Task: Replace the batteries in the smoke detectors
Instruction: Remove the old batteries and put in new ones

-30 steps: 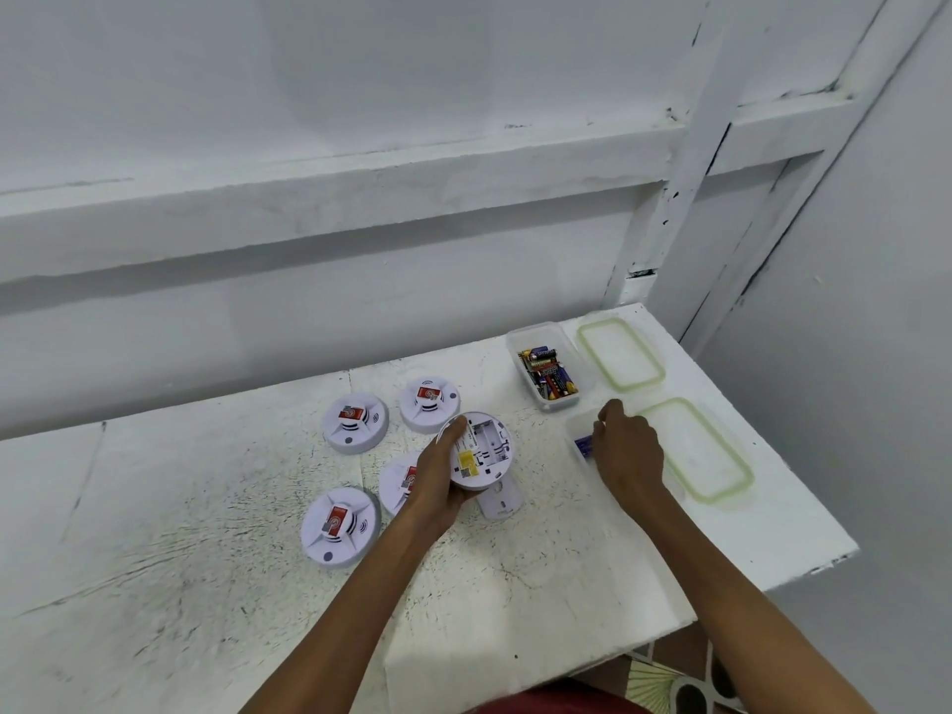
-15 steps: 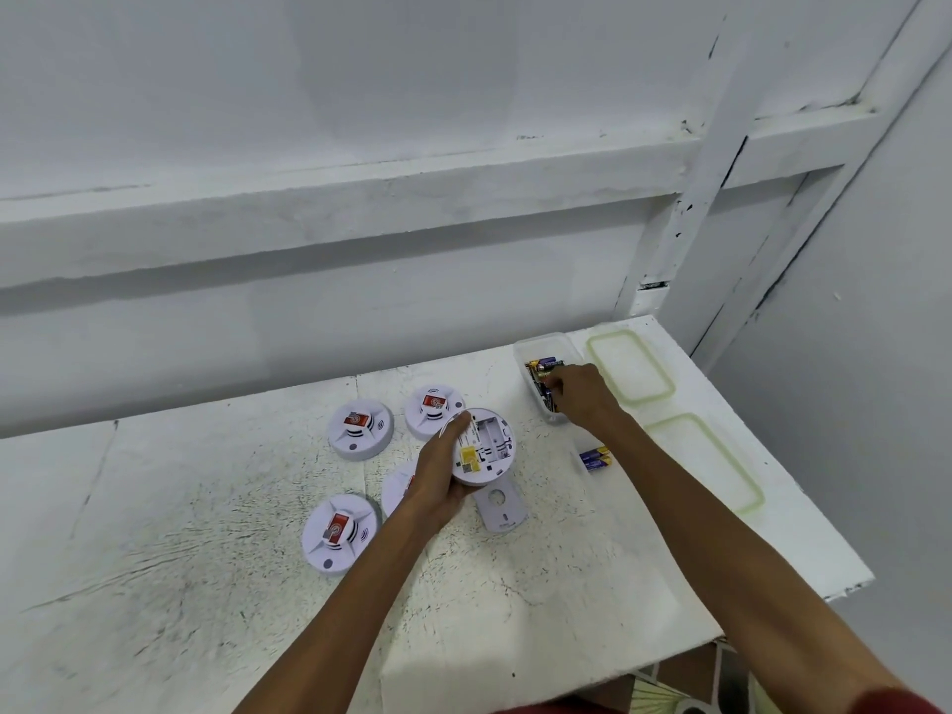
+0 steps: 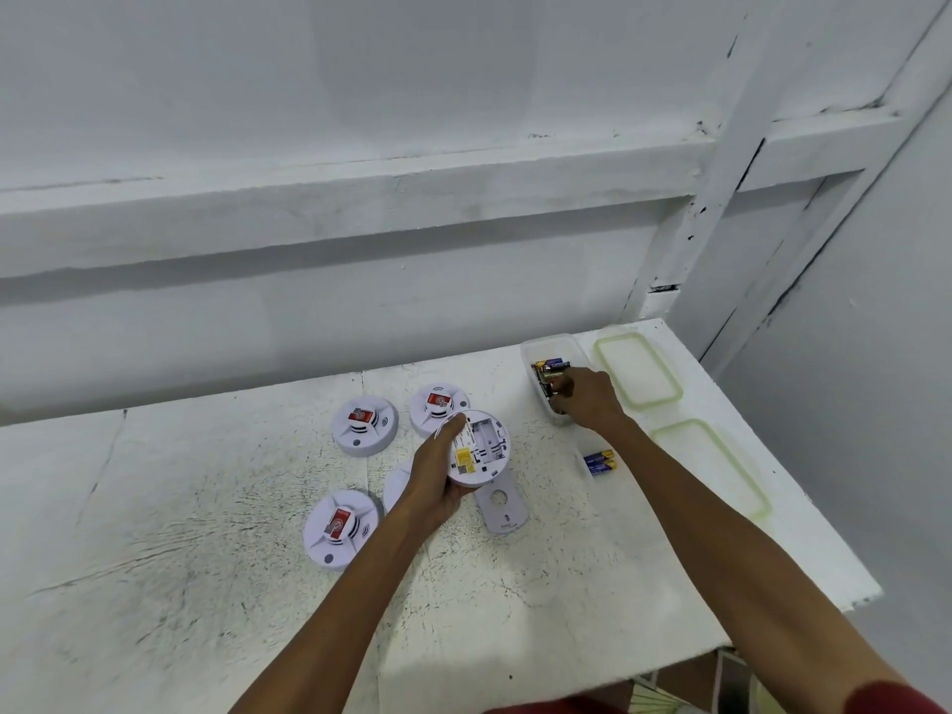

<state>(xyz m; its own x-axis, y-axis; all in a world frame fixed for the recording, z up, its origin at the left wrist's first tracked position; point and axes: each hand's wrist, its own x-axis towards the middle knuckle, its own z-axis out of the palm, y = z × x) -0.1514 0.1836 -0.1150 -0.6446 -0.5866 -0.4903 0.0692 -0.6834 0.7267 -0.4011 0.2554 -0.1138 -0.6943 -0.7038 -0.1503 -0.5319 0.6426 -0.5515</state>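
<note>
Left hand gripped the opened detector round its rim, battery bay up and bare. Right of it, the right hand dug into the battery box, fingers curled. Pinching one? Couldn't tell. Two loose batteries lay right of it. The other detectors, on its left, looked unopened, so most of the job remained.

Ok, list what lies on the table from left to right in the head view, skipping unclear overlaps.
Front-left smoke detector → opened smoke detector gripped by the left hand → battery box, right hand in it → far lid → near lid.
</note>
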